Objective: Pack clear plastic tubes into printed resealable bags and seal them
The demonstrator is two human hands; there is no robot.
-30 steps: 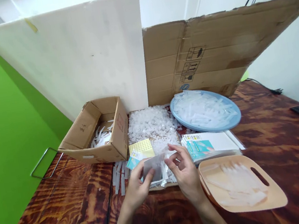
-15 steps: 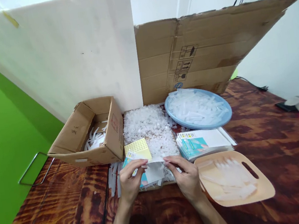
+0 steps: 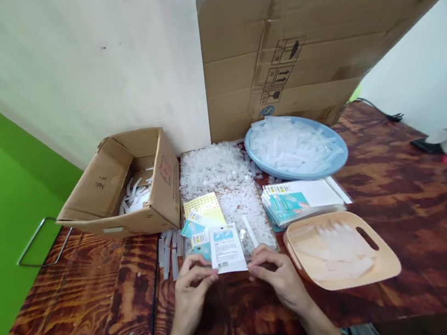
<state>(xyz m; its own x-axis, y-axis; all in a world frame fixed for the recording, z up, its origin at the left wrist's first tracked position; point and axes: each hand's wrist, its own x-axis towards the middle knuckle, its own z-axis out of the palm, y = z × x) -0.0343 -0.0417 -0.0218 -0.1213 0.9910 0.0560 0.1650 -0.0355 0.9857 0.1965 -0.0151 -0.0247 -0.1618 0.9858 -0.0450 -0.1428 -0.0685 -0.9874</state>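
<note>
Between my hands is a small white printed packet [image 3: 226, 249], its text side facing up. My left hand [image 3: 192, 283] pinches its lower left corner, and my right hand [image 3: 278, 273] pinches the lower right corner. A narrow white strip [image 3: 249, 231] lies just beyond my right fingers. Behind the packet are teal and white packets [image 3: 192, 228] and a yellow sheet of small stickers [image 3: 208, 207]. These rest on a shallow tray of small clear plastic pieces [image 3: 216, 171].
An open cardboard box [image 3: 161, 198] with white strips stands left. At right are a blue basin [image 3: 341, 159] heaped with clear pieces, a stack of packets [image 3: 295, 202] and a beige board [image 3: 383, 270] bearing translucent pieces. A large cardboard sheet [image 3: 242, 65] stands behind.
The packet has come down toward me and now shows its printed side flat to view. Both hands have moved lower with it. My view has tilted downward. The narrow strip now shows beside the packet.
</note>
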